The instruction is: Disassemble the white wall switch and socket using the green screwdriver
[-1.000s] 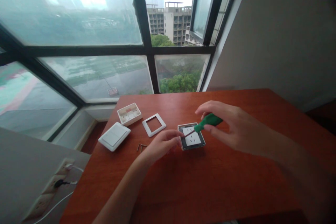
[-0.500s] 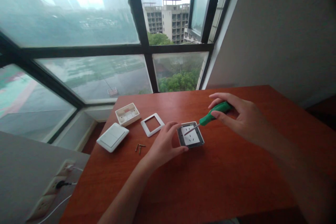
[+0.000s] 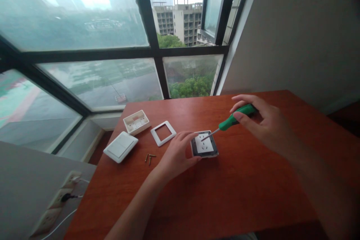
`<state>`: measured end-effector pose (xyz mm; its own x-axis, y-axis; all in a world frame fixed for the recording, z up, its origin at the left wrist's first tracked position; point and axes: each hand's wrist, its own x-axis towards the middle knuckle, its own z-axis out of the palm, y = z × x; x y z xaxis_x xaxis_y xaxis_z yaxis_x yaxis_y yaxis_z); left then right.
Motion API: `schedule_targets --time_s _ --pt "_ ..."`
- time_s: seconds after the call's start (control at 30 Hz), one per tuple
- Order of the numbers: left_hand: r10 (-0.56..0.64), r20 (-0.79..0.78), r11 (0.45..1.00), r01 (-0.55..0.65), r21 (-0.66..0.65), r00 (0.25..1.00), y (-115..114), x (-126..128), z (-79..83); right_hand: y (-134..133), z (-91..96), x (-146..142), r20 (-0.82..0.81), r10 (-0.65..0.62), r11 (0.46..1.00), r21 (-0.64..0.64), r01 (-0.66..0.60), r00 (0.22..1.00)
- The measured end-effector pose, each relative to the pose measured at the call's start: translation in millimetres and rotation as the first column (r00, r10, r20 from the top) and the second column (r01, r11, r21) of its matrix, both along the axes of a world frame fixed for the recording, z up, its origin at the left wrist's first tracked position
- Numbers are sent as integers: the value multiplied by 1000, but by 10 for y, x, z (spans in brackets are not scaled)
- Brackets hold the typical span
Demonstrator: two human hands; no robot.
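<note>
My left hand (image 3: 180, 152) grips the left side of a wall socket (image 3: 204, 146), thumb at its near edge and fingers at its far edge. The socket has a white face with several slots and a dark grey border, and it rests on the wooden table (image 3: 239, 191). Between the thumb and fingers of my right hand (image 3: 263, 122) is a screwdriver (image 3: 231, 121) with a green handle. Its thin shaft slants down to the left across the socket's face; whether the tip touches is hard to see.
Left of the socket lie a white cover frame (image 3: 163, 133), several brass screws (image 3: 150, 158), a white switch panel (image 3: 120, 147) and an open white mounting box (image 3: 137, 122). Windows (image 3: 95, 82) border the table's far side. Wall outlets with cords (image 3: 63, 197) are at lower left.
My right hand and the screwdriver have moved slightly right and up, and the tip has shifted from the socket's left part toward its middle. My left hand stays on the socket.
</note>
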<state>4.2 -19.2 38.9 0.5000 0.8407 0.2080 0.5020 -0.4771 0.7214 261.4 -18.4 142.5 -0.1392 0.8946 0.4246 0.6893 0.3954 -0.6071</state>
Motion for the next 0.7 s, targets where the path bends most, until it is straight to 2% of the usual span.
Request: schedule_targets --time_s 0.1,0.2,0.27,0.33,0.4,0.5,0.6,0.7 --pt "4 22 1000 -4 -24 1000 -8 -7 -14 14 -4 53 -140 -39 999 -13 38 989" --pt "-29 24 999 30 -31 999 -4 -16 -50 48 -2 101 -389 43 998 -25 -57 920" --pt "-46 24 998 47 -42 999 5 -21 -72 78 -7 102 -421 80 994 -36 -105 904" --pt "-48 31 997 50 -54 998 17 -24 -85 107 -42 57 -279 105 989 -75 -131 955" --pt "-43 47 997 46 -61 998 25 -25 -88 129 -131 -38 -37 173 975 -134 -177 984" --pt "-29 67 997 33 -63 997 25 -29 -86 145 -373 -221 219 350 921 -257 -292 911" --pt "-10 70 998 15 -64 997 20 -34 -91 146 -629 -372 351 409 889 -359 -282 842" --pt "1 75 998 3 -57 997 20 -40 -108 143 -754 -448 404 456 866 -408 -290 793"
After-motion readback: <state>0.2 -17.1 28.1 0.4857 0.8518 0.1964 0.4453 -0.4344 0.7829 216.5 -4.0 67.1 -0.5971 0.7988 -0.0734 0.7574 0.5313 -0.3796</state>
